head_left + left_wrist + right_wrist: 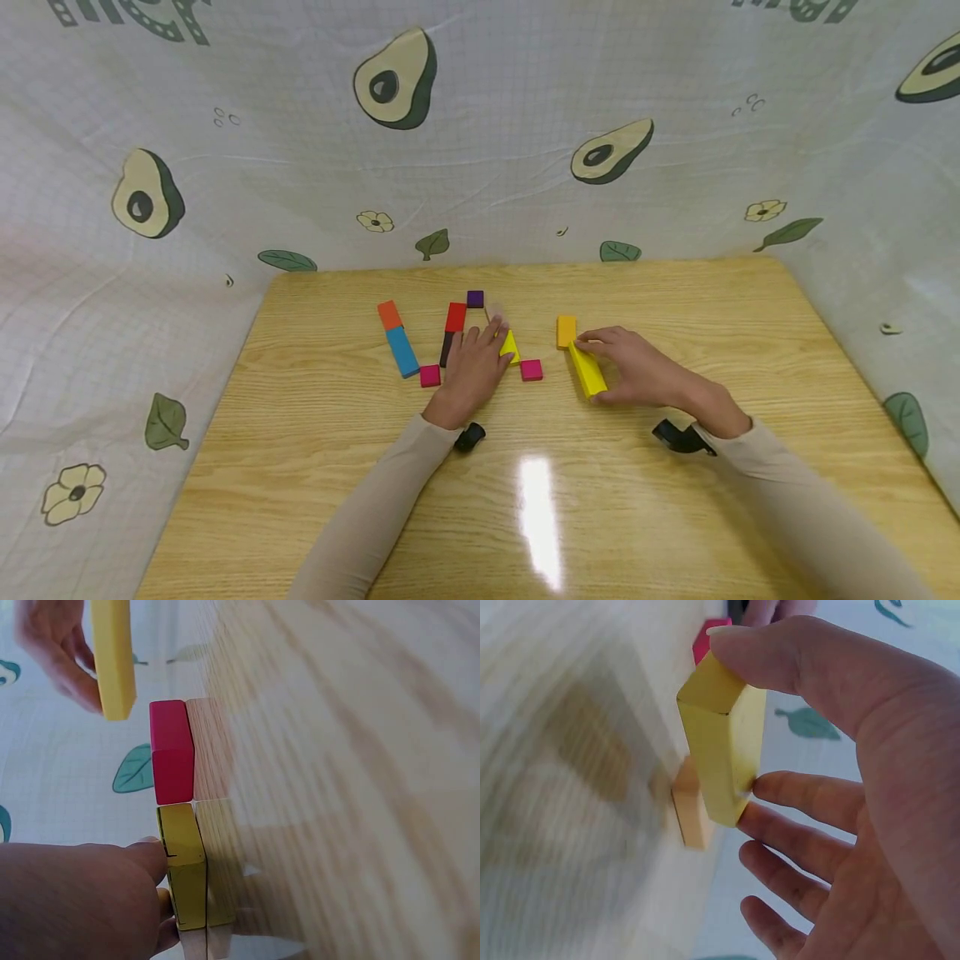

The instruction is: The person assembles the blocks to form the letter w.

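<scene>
My right hand (pixel 633 367) pinches a long yellow block (pixel 587 371) between thumb and fingertips. In the right wrist view the yellow block (pixel 724 742) is tilted and raised off the table, close to an orange block (pixel 566 332). My left hand (pixel 472 367) touches another yellow block (pixel 509 348) lying on the table; in the left wrist view its thumb rests on that yellow block (pixel 186 862). Against the far end of it lies a pale block (pixel 493 312), partly under the fingers. A pink block (pixel 532 370) sits just right of the left hand.
Left of the left hand lie a red block (pixel 456 317), a black block (pixel 447 348), a second pink block (pixel 430 376), and an orange-red block (pixel 389 315) end to end with a blue block (pixel 402 352). A purple block (pixel 476 299) lies farther back. Patterned cloth (pixel 495 167) surrounds the wooden table (pixel 315 467).
</scene>
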`<state>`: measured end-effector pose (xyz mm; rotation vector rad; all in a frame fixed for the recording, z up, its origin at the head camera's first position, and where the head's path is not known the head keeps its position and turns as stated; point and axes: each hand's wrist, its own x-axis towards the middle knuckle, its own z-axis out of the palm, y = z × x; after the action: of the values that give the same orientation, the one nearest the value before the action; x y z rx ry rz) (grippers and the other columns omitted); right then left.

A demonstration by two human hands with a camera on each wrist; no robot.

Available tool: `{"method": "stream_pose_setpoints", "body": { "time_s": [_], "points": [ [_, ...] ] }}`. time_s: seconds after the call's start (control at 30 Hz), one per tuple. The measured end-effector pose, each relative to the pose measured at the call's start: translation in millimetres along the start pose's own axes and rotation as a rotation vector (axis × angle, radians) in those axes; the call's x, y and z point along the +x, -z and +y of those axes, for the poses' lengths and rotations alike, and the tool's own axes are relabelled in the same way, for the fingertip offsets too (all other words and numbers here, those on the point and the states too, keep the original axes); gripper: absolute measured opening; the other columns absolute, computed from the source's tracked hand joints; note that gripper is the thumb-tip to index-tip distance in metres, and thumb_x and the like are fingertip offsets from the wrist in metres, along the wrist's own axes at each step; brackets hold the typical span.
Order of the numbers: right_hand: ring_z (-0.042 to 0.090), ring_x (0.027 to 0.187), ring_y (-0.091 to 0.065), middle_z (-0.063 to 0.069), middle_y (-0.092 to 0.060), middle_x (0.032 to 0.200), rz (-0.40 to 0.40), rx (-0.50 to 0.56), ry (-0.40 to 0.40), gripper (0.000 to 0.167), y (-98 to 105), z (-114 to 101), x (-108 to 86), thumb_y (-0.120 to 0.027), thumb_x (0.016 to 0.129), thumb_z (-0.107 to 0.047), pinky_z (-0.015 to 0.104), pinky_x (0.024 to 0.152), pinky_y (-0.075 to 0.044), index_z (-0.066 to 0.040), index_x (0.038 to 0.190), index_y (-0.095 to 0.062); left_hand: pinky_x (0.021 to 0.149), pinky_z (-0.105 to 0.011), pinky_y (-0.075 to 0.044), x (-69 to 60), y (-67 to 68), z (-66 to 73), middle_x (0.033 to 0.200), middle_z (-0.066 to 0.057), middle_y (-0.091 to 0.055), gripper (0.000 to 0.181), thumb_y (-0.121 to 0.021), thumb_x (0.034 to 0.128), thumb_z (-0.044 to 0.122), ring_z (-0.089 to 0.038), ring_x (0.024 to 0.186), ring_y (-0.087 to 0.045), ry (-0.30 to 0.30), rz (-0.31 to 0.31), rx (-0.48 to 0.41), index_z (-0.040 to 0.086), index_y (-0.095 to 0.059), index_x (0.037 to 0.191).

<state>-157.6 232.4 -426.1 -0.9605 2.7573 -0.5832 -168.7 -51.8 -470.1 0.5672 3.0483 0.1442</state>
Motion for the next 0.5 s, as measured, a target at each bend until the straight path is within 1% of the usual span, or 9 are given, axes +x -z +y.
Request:
{"method": "stream_pose_setpoints", "body": {
  "time_s": [0.17,0.3,0.5],
  "points": [
    [0.047,0.135,-0.051,0.023,-0.059,0.146,-0.004,0.000,0.048,0.077,-9,-7,4.1,-0.092,0.079,-0.020,0.068,0.111,-0.040,0.006,0.144,-0.061,0.121,-0.051,-0.034,0.3,-0.6,0.0,0.171,-0.002,-0.036,0.058,-0.049,0.1129,0.040,-0.030,0.142,-0.048,-0.002,0.003,0.018,0.017,-0.041,0.165],
    [0.046,0.135,-0.052,0.022,-0.060,0.146,-0.024,-0.007,0.053,0.076,-14,-10,7.9,-0.091,0.079,-0.020,0.066,0.111,-0.042,0.006,0.144,-0.062,0.122,-0.051,-0.033,0.9,-1.1,-0.2,0.172,-0.002,-0.034,0.059,-0.047,0.1133,0.041,-0.030,0.144,-0.046,0.001,-0.008,0.014,0.017,-0.039,0.166],
    [0.047,0.136,-0.051,0.023,-0.059,0.146,-0.032,-0.027,0.047,0.076,-18,-13,12.5,-0.090,0.081,-0.023,0.065,0.112,-0.041,0.006,0.145,-0.061,0.123,-0.052,-0.032,1.2,-1.6,-0.3,0.172,-0.002,-0.035,0.058,-0.048,0.1132,0.041,-0.031,0.144,-0.046,0.000,-0.006,0.007,0.016,-0.040,0.165]
  ]
}}
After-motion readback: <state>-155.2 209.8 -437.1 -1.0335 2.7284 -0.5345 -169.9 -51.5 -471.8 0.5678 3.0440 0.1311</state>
